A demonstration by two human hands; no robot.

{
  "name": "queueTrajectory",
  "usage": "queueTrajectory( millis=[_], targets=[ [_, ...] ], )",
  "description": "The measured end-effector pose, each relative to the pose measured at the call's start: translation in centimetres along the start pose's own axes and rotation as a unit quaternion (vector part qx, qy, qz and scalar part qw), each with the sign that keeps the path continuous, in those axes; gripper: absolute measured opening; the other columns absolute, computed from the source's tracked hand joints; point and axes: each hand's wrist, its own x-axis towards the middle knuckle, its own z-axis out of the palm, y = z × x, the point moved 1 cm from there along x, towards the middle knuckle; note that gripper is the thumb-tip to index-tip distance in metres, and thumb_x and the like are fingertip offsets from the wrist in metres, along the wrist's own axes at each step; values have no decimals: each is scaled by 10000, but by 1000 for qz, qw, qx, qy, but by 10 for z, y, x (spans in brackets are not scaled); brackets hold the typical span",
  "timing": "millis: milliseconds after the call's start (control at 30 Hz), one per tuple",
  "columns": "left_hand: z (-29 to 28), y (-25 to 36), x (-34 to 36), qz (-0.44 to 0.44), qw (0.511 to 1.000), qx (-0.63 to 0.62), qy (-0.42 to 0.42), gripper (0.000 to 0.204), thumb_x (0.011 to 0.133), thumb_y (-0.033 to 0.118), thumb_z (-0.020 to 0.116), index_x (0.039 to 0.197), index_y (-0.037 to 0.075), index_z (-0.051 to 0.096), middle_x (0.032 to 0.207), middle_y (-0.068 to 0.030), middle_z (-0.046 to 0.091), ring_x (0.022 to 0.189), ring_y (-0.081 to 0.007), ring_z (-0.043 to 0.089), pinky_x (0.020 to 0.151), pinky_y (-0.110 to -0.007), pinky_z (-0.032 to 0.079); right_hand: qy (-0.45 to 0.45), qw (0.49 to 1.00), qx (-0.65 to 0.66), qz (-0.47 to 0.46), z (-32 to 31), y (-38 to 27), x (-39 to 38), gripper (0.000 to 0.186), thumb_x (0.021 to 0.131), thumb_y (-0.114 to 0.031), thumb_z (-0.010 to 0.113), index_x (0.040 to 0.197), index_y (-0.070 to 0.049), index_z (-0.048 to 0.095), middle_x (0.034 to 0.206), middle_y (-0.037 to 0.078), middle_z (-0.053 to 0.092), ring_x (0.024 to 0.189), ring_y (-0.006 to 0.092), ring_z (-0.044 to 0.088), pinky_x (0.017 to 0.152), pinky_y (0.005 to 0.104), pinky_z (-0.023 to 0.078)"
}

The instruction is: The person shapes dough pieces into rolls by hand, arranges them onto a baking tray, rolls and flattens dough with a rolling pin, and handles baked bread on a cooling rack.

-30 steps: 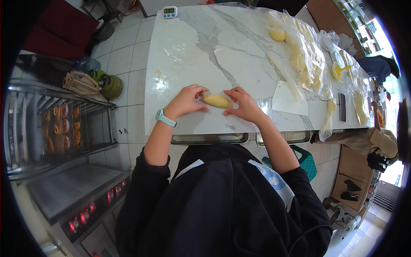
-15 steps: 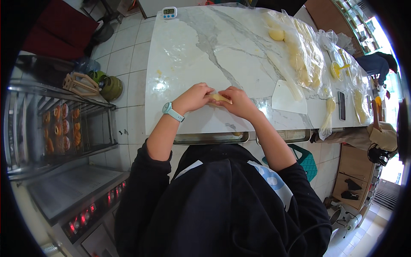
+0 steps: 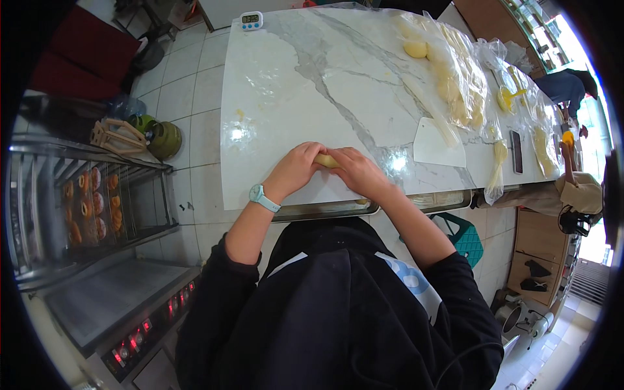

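Marbled tabletop (image 3: 279,91) bears a digital timer (image 3: 251,21); left hand (image 3: 301,166) and right hand (image 3: 357,171) seemingly grip pale dough (image 3: 327,160).

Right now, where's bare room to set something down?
Widest: marble tabletop beyond left hand and right hand, between timer and plastic-covered dough. Smaller: left hand to left table edge. Crowded: right end, with white sheet, phone, plastic bag; dough piece between hands.

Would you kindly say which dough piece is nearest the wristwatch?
The dough piece between the left hand and right hand; the others lie well right of both.
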Motion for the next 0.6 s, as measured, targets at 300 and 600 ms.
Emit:
queueTrajectory(
  millis=[300, 600],
  targets=[
    [-68, 66, 58, 43, 906, -7, -420, 408, 699, 69, 737, 1069, 41, 567, 950, -105, 617, 787, -264, 609, 703, -334, 492, -181, 836, 449, 257, -58, -35, -15, 584, 832, -237, 699, 1306, 13, 467, 1037, 86, 638, 975, 137, 594, 851, 297, 474],
    [-14, 113, -17, -23, 944, -78, -319, 446, 720, -34, 653, 1140, 54, 534, 1074, -96, 554, 852, -201, 589, 746, -313, 493, -243, 722, 572, 304, -39, -42, -110, 470, 863, -211, 674, 1257, -18, 505, 1061, 30, 634, 931, 96, 605, 823, 259, 484]
  ],
)
